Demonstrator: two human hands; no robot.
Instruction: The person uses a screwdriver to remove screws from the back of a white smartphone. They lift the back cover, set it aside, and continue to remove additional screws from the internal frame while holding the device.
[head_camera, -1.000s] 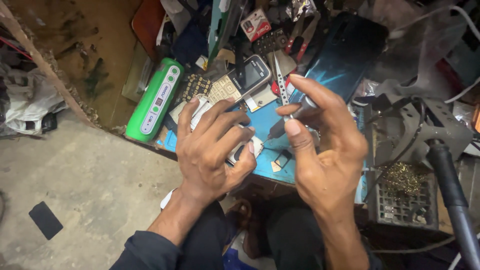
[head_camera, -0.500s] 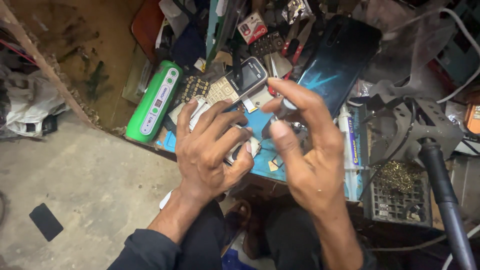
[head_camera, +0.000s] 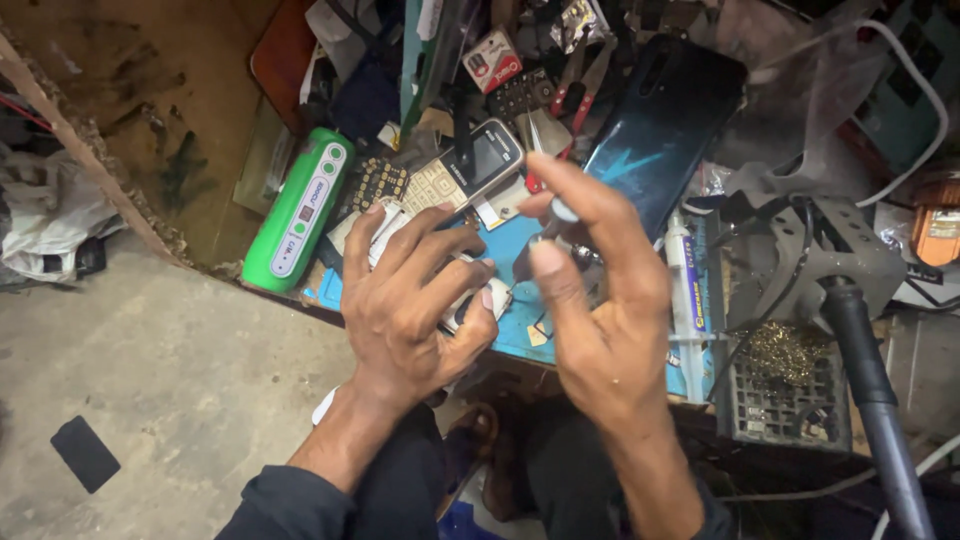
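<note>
Head view: left hand (head_camera: 410, 310) grips a small white device (head_camera: 487, 300) at frame centre. Right hand (head_camera: 590, 310) pinches a thin tool (head_camera: 562, 210) just beside it, over the blue mat (head_camera: 505, 240).

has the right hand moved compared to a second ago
Yes. The right hand has shifted left, toward the left hand. Against the dark smartphone, its fingertips now sit further from the phone's lower edge and closer to the keypad phone.

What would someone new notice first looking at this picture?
Two hands at the centre: the left hand clasps a small white device over a blue mat, and the right hand pinches something small beside it. A bright green oblong gadget lies to the left, and a dark glossy smartphone lies at the top right amid clutter.
</note>
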